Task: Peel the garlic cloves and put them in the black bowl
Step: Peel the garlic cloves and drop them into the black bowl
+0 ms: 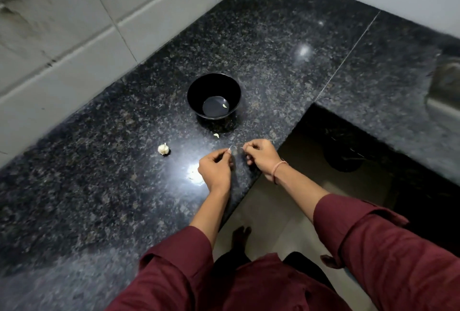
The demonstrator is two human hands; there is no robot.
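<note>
Left hand [216,170] and right hand [260,157] are both pinching a tiny garlic piece [230,149] in curled fingers [226,153]. The black bowl [199,97] is sitting just beyond them, holding one clove [225,106].

Maroon sleeves [373,236] rolled above forearms; pinkish thread band [279,168] on right wrist; maroon tunic [261,285]; bare feet [241,234].

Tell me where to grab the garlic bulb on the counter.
Pinch the bulb across its rounded sides, coming straight down from above. It lies alone on the counter, nothing touching it, so both sides look free.
</note>
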